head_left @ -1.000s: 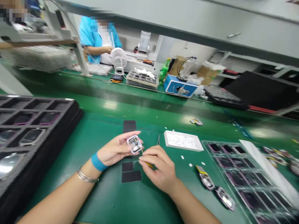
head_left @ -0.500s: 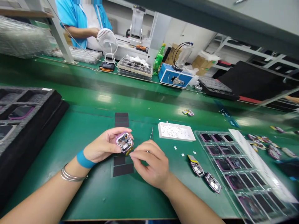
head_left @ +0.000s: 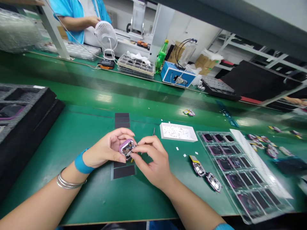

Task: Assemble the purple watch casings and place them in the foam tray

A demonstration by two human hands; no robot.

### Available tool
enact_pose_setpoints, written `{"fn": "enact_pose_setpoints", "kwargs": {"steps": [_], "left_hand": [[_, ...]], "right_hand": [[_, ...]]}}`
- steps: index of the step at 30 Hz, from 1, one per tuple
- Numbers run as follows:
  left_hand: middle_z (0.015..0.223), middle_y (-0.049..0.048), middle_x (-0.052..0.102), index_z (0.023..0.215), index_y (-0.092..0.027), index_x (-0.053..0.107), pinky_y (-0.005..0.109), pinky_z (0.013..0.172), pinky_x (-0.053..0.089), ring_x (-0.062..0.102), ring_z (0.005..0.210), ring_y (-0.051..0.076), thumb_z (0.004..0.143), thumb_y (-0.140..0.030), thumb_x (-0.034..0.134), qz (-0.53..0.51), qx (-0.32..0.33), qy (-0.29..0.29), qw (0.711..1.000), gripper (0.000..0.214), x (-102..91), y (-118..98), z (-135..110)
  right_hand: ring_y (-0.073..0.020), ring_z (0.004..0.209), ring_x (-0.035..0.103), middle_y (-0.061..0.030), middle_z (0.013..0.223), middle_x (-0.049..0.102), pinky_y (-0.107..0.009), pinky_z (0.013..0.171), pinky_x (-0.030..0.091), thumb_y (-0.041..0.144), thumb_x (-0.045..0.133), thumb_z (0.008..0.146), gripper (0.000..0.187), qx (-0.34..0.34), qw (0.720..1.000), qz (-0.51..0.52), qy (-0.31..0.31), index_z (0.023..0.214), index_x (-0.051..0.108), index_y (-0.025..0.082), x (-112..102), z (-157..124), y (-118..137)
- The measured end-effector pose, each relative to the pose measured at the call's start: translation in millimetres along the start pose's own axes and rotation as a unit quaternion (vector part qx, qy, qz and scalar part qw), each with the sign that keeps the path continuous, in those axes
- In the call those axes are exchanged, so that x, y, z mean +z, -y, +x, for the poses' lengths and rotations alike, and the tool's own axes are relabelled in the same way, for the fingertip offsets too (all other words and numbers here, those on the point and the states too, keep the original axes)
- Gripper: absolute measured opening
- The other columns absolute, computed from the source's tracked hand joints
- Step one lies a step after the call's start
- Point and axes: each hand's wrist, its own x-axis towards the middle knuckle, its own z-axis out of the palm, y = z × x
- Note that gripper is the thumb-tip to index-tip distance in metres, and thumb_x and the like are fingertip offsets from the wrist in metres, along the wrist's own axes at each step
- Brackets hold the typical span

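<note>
Green bench [head_left: 86, 207] fills most of the frame. Black foam tray [head_left: 33, 118] at left, clear tray [head_left: 224, 181] with dark panels at right.

Left hand [head_left: 105, 148]: closed on the purple-rimmed device [head_left: 127, 149], thumb in front, other fingers curled behind. Device sits mid-bench between both hands, open side with circuitry facing up toward the camera.

Right hand [head_left: 153, 161]: thumb and index nearly together at the device's right edge; can't tell if anything's pinched between. Those fingertips block part of the edge.

White box [head_left: 179, 138] just beyond right hand. Black sheets [head_left: 124, 172] under the device, partly hidden. Two open units [head_left: 198, 166] right of right hand. White chips [head_left: 177, 148] near the box.
</note>
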Motion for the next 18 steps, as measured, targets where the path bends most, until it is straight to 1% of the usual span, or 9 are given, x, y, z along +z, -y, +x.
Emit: {"fn": "enact_pose_setpoints", "kwargs": {"steps": [5,10,14,18], "left_hand": [[0.089,0.0048,0.066,0.099,-0.019,0.064,0.019,0.063,0.051,0.062,0.074,0.014,0.051,-0.001,0.08,0.014,0.005,-0.008,1.0,0.054,0.7,0.1,0.3],[0.089,0.0035,0.067,0.096,-0.02,0.065,0.019,0.065,0.05,0.062,0.075,0.014,0.051,-0.001,0.08,0.021,0.001,-0.024,0.999,0.051,2.4,-0.2,0.3],[0.088,0.0043,0.067,0.095,-0.019,0.065,0.02,0.064,0.05,0.062,0.074,0.015,0.051,0.0,0.079,0.025,0.001,-0.036,0.999,0.05,3.1,-0.5,1.2],[0.088,0.0045,0.067,0.094,-0.018,0.064,0.021,0.064,0.049,0.062,0.074,0.015,0.05,-0.001,0.08,0.019,0.005,-0.033,0.999,0.05,0.9,1.4,2.9]], "right_hand": [[-0.0158,0.083,0.058,-0.0032,0.09,0.058,-0.034,0.077,0.05,0.021,0.061,0.082,0.006,-0.001,1.0,-0.005,0.004,0.084,0.066,0.024,0.8,-0.2,-1.0],[-0.0162,0.086,0.058,-0.0031,0.091,0.057,-0.035,0.08,0.05,0.021,0.063,0.082,0.004,0.024,1.0,0.0,0.015,0.082,0.065,0.023,0.7,0.9,-1.7],[-0.0161,0.086,0.057,-0.0034,0.092,0.057,-0.032,0.075,0.05,0.02,0.064,0.081,0.003,0.018,1.0,-0.01,0.005,0.081,0.067,0.022,1.8,1.0,-2.8],[-0.0164,0.086,0.056,-0.0033,0.091,0.058,-0.03,0.07,0.05,0.02,0.064,0.081,0.006,-0.001,0.999,-0.036,-0.01,0.081,0.069,0.024,3.2,0.6,-5.6]]}}
